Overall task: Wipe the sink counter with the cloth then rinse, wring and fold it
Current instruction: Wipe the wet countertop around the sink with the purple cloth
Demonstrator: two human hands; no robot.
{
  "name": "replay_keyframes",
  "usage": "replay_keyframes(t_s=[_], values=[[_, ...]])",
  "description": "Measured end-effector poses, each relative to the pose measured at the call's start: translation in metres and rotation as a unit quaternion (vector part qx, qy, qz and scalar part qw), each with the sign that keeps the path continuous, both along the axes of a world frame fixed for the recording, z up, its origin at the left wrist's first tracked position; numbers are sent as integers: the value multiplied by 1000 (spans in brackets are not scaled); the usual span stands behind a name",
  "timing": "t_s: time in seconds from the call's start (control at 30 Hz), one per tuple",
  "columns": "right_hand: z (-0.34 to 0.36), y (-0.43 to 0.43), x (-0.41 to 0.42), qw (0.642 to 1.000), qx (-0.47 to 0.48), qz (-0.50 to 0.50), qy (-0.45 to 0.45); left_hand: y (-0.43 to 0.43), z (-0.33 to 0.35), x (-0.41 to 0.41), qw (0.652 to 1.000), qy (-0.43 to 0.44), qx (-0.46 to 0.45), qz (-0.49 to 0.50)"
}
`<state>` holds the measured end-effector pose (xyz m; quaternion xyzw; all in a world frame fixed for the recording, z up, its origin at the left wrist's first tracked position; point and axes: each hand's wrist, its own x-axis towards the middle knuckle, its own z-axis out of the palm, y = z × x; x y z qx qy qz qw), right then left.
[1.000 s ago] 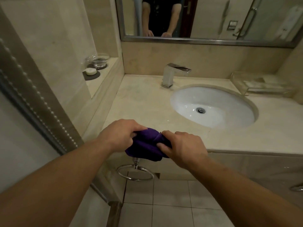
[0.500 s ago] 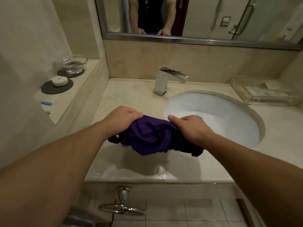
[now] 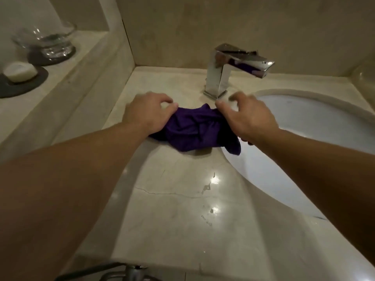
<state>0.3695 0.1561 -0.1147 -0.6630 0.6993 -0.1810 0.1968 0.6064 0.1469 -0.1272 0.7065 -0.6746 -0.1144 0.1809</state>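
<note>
The purple cloth lies bunched on the bench in front of the tap, 1 corner drooping over the sink rim; the left hand rests palm-down on its left end, fingers curled, whether pinching I cannot tell; the right hand, blurred, arches spread fingers over the right end, gripping nothing.

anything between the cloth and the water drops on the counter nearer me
Nothing visible. The left hand and right hand are on the cloth, and bare counter runs from it to the water drops. The tap stands behind it.
</note>
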Motion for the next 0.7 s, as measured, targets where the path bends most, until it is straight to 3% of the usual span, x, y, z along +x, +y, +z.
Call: replay_keyframes(t_s=[0.07, 0.13, 0.2, 0.4, 0.7], values=[[-2, -3, 1, 997, -40, 65, -15, -1, -2, -1, 996, 10, -43, -73], [-7, -2, 7, 986, 13, 167, 17, 4, -10, -4, 985, 8, -14, -169], [-21, 2, 13, 977, 54, 206, 28, 14, -21, -7, 980, -18, 13, -199], [-38, 24, 16, 984, -9, 174, -25, 36, -26, -11, 983, 10, -23, -183], [-33, 104, 11, 985, -29, 166, 44, 109, -26, -11, 980, 27, -7, -197]])
